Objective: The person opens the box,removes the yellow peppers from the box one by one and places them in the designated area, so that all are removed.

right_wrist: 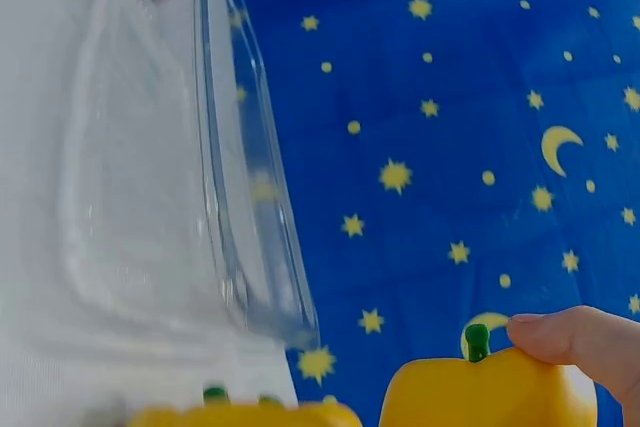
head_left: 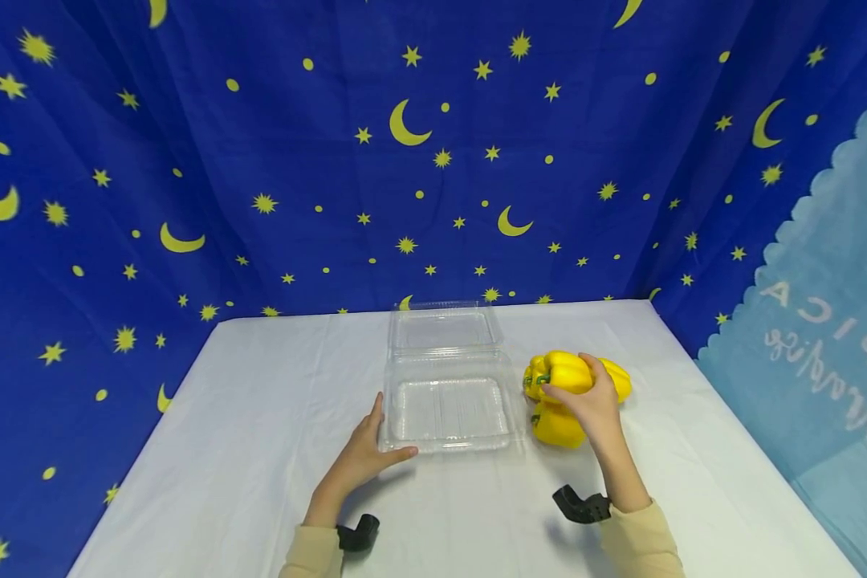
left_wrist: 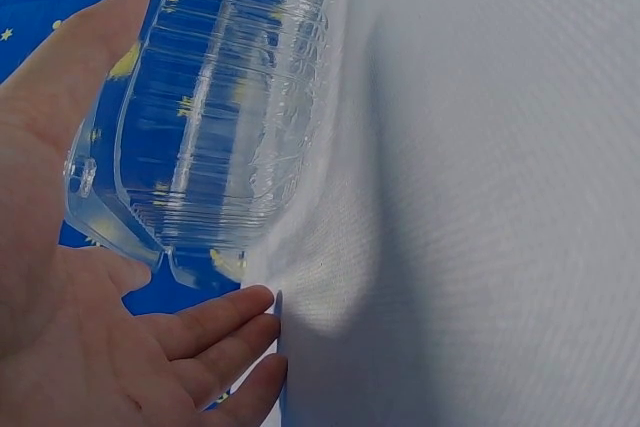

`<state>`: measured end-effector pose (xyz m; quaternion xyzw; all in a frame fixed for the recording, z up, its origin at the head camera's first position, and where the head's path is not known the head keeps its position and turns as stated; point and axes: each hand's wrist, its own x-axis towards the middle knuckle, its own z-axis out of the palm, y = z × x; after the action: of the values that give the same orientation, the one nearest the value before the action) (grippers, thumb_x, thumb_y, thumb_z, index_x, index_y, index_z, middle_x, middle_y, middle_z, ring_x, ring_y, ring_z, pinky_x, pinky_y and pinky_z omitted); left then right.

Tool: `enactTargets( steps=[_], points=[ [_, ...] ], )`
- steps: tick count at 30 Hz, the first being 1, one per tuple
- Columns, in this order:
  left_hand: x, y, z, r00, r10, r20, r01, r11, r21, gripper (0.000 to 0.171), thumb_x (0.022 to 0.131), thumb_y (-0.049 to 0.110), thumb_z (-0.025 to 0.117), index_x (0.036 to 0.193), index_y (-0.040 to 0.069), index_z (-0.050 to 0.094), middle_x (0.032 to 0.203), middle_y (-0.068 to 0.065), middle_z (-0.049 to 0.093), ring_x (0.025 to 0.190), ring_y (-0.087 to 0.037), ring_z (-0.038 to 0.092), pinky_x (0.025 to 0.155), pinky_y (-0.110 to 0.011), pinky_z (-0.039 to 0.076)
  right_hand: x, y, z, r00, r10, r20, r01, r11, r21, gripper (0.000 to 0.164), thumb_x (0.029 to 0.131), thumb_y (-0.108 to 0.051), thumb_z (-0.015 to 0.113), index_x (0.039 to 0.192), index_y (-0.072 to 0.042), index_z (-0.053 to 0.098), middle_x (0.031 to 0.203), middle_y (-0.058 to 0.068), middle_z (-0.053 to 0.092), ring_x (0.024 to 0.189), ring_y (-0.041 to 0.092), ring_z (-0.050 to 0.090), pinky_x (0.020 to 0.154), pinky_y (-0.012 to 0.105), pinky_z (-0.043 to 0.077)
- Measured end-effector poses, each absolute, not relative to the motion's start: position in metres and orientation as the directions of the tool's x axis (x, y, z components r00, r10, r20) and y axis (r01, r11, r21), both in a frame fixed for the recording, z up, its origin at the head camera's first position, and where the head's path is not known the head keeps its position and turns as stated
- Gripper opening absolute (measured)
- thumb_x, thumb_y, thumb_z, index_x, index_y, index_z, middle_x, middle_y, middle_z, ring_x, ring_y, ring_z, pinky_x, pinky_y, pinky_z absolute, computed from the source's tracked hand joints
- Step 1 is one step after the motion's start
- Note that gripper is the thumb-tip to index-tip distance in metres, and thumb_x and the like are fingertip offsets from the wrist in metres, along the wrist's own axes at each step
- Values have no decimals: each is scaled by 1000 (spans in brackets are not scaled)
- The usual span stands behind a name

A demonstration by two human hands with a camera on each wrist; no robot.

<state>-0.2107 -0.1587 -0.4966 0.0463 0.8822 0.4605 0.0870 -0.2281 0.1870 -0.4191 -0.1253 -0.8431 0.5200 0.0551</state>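
A clear plastic clamshell box lies unfolded on the table, its lid laid back toward the curtain. My left hand is at the box's near left corner, thumb against the rim and the other fingers loosely extended. To the right of the box is a cluster of yellow bell peppers with green stems. My right hand grips the top yellow bell pepper between thumb and fingers. Another pepper sits in front of it, and one more shows behind the hand. In the right wrist view, the thumb presses the held pepper near its stem.
A white cloth covers the table. Along its back edge hangs a blue curtain with yellow moons and stars. A light blue cloth with lettering hangs at the right. Each wrist carries a black mount.
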Motion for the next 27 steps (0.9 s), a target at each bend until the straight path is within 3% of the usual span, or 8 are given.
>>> enactTargets(
  steps=[19, 27],
  points=[
    [-212, -159, -500, -981, 161, -109, 1, 564, 826, 118, 72, 44, 80, 154, 8, 3, 155, -29, 19, 142, -48, 21, 113, -62, 25, -206, 238, -438, -900, 432, -55, 249, 408, -878, 93, 78, -22, 76, 149, -1, 20, 154, 26, 25, 140, 43, 26, 114, 59, 26],
    [-212, -159, -498, -980, 158, -117, -6, 573, 820, 118, 72, 45, 80, 154, 9, 3, 155, -28, 19, 142, -47, 21, 113, -62, 25, -198, 252, -457, -878, 463, -123, 325, 386, -863, 92, 79, -18, 74, 149, 3, 18, 152, 31, 24, 140, 47, 23, 115, 59, 22]
  ],
)
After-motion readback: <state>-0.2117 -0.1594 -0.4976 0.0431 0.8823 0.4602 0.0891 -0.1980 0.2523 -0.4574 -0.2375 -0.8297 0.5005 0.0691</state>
